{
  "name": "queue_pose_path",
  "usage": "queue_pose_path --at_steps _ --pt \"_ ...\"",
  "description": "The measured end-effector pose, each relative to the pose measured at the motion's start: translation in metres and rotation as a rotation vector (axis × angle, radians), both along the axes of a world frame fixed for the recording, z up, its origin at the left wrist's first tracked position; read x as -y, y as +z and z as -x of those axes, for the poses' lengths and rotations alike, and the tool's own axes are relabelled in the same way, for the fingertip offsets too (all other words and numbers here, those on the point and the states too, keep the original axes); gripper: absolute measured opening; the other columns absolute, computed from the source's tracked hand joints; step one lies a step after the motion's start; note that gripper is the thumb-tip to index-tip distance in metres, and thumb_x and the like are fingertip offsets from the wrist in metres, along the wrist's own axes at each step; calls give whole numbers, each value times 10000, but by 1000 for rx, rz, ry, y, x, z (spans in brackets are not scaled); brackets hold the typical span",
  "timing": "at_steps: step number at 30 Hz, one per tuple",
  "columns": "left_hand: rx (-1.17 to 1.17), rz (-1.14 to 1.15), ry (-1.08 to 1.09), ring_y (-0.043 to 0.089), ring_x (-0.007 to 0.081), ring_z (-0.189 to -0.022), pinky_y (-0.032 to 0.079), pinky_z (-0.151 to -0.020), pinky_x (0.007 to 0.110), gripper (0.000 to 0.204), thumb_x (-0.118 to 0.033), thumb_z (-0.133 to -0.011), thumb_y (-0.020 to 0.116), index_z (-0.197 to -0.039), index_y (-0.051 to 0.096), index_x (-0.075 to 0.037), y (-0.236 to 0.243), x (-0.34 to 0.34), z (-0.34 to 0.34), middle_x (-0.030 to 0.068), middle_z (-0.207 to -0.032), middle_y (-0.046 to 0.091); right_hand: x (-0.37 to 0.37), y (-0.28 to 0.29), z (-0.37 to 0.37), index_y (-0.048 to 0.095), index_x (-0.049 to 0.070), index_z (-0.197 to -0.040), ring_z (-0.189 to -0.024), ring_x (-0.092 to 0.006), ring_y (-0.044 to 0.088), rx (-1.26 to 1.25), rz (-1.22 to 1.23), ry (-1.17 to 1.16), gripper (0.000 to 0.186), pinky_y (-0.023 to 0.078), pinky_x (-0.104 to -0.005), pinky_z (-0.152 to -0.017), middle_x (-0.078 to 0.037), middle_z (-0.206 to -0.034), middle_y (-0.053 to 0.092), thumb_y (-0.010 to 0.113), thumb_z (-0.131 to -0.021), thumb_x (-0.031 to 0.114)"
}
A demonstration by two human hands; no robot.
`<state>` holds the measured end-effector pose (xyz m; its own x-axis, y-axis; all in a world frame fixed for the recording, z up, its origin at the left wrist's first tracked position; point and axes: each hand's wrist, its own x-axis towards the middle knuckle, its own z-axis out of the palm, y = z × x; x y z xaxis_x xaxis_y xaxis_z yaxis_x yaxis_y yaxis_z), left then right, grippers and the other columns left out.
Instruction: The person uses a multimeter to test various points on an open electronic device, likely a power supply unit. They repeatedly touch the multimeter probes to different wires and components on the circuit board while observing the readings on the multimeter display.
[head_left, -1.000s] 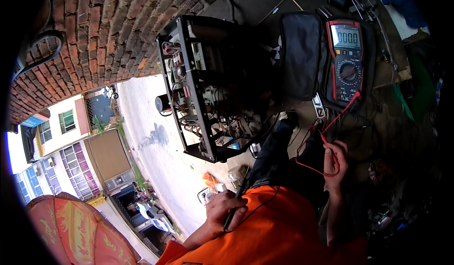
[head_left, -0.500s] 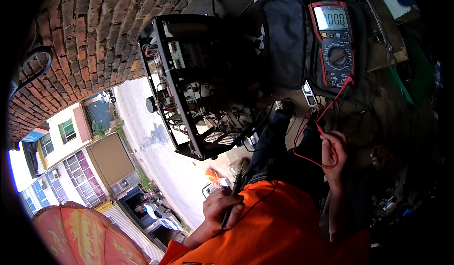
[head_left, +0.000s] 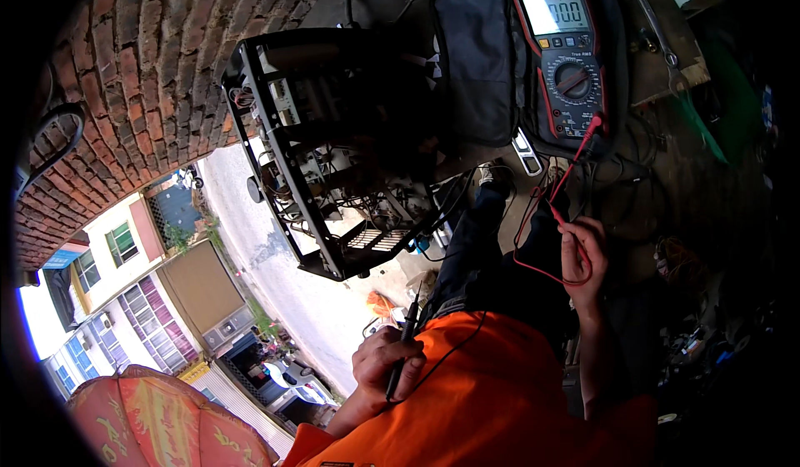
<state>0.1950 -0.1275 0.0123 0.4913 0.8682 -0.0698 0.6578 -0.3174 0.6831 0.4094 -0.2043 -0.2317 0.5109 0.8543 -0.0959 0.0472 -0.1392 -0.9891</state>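
My left hand (head_left: 385,364) is closed around a black test probe (head_left: 408,321), its tip pointing up and away from me. A thin black lead trails from it across my orange shirt. On the right, my right hand (head_left: 583,254) grips a red test probe (head_left: 557,214), and its red lead loops below the fingers. That lead runs up to a red plug in the red and black multimeter (head_left: 572,75), whose screen is lit. The multimeter lies in an unzipped black case (head_left: 477,67). Neither probe tip touches anything. Left of the case stands an open-framed machine (head_left: 287,154) with exposed wiring and boards.
A brick wall (head_left: 167,59) rises at the upper left, with a street and buildings beyond. A wrench (head_left: 658,29) lies on a board at the upper right, near a green piece (head_left: 729,117). A red umbrella (head_left: 167,421) fills the lower left. Dark clutter covers the right side.
The view has shifted slightly, so the multimeter, case and machine appear a little further left and up. Both hands keep their probes in nearly the same pose.
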Motion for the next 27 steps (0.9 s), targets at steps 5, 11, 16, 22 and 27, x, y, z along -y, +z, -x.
queue_pose_path --at_steps 5,11,16,22,27 --pt "-31 0 -7 562 202 -529 439 -515 295 102 -95 -846 689 -845 630 -12 0 0 -2 76 -650 606 0 1 0 632 13 -1016 -880 -240 584 -26 10 -56 134 475 -324 -765 -121 -996 585 603 -894 -35" --pt "-51 3 -26 565 223 -536 441 -511 315 99 -47 -789 704 -866 650 -16 3 0 -5 75 -648 589 2 2 -3 612 -24 -1039 -903 -173 606 31 -9 -16 108 493 -268 -796 -115 -1043 562 560 -944 -23" --pt "-50 17 -36 571 233 -545 446 -515 325 139 -13 -755 712 -883 658 -13 3 -1 -6 73 -651 582 2 3 -1 611 -26 -1040 -906 -174 603 7 -18 -25 110 490 -267 -800 -115 -1041 563 559 -943 -26" --pt "-45 15 -35 574 234 -544 451 -517 322 138 -10 -757 706 -886 657 -6 0 0 -3 74 -652 582 3 -1 4 607 -31 -1038 -900 -179 611 -14 -26 -30 110 498 -272 -802 -119 -1042 560 563 -936 -38" --pt "-35 42 -18 588 234 -555 460 -526 316 121 -19 -770 701 -883 660 -3 1 2 -4 81 -666 605 4 0 8 623 -3 -1023 -876 -239 601 -71 -16 -75 141 490 -315 -757 -130 -991 579 602 -890 -47"
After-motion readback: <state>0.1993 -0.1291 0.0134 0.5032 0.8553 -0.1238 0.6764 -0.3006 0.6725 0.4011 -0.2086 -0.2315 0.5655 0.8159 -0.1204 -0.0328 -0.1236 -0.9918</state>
